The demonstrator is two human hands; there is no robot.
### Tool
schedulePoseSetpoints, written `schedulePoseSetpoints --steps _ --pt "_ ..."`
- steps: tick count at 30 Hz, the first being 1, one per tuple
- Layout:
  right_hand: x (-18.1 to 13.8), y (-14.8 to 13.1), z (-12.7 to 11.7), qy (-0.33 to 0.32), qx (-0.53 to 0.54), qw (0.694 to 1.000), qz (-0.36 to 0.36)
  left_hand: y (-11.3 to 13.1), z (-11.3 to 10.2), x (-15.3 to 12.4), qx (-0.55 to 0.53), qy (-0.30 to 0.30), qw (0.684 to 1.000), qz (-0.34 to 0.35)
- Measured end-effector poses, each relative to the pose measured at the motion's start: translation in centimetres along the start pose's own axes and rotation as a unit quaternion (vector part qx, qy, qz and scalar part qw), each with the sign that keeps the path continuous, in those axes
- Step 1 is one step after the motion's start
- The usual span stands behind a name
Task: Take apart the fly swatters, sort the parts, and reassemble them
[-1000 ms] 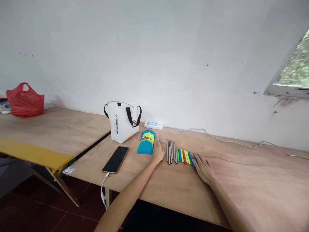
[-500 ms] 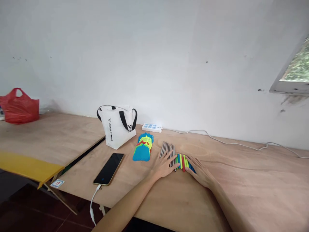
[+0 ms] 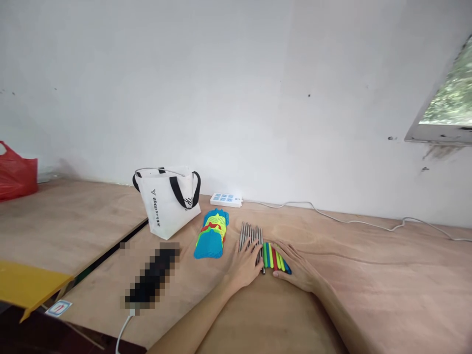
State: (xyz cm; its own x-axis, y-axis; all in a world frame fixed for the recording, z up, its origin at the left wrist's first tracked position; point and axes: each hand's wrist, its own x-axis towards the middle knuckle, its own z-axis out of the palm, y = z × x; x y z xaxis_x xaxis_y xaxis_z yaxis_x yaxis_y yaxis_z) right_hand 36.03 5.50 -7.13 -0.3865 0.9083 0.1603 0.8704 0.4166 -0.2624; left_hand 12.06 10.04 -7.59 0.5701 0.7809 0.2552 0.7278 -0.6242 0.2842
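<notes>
My left hand (image 3: 244, 265) lies over a row of thin metal rods (image 3: 251, 231), fingers spread and pointing away from me. Its palm hides their lower part. Just right of the rods is a row of short coloured plastic sticks (image 3: 271, 256) in green, blue, yellow and red, set side by side. My right hand (image 3: 297, 268) rests along the right side of this row, fingers stretched out and thumb at the near ends. Some of the sticks are partly hidden under it. Left of my hands, several perforated plastic paddle-shaped pieces (image 3: 209, 244) overlap in blue, yellow, red and green.
A white bag (image 3: 171, 211) with black handles stands behind the paddle pieces. Near the wall sits a white power strip (image 3: 225, 199), its cable (image 3: 332, 217) running right. A pixelated dark phone-like object (image 3: 152, 278) lies front left. A red plastic bag (image 3: 18, 174) sits far left.
The view has shifted, so things sit lower and further left. My left thumb and fingers have drawn back from the green stick onto the rods. The right hand stays at the coloured sticks.
</notes>
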Motion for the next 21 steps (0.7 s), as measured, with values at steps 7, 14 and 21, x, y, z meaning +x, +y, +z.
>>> schedulePoseSetpoints --steps 7,14,21 --pt "1.8 -0.7 0.6 0.0 -0.011 0.999 -0.04 -0.3 0.3 -0.1 0.001 -0.003 1.0 -0.017" --pt "1.1 -0.5 0.0 -0.002 0.015 0.999 -0.052 0.2 0.5 -0.3 -0.015 0.019 0.999 -0.033" --pt "0.7 -0.2 -0.1 -0.03 -0.002 0.999 -0.034 1.5 0.7 -0.1 -0.002 0.024 0.998 -0.066"
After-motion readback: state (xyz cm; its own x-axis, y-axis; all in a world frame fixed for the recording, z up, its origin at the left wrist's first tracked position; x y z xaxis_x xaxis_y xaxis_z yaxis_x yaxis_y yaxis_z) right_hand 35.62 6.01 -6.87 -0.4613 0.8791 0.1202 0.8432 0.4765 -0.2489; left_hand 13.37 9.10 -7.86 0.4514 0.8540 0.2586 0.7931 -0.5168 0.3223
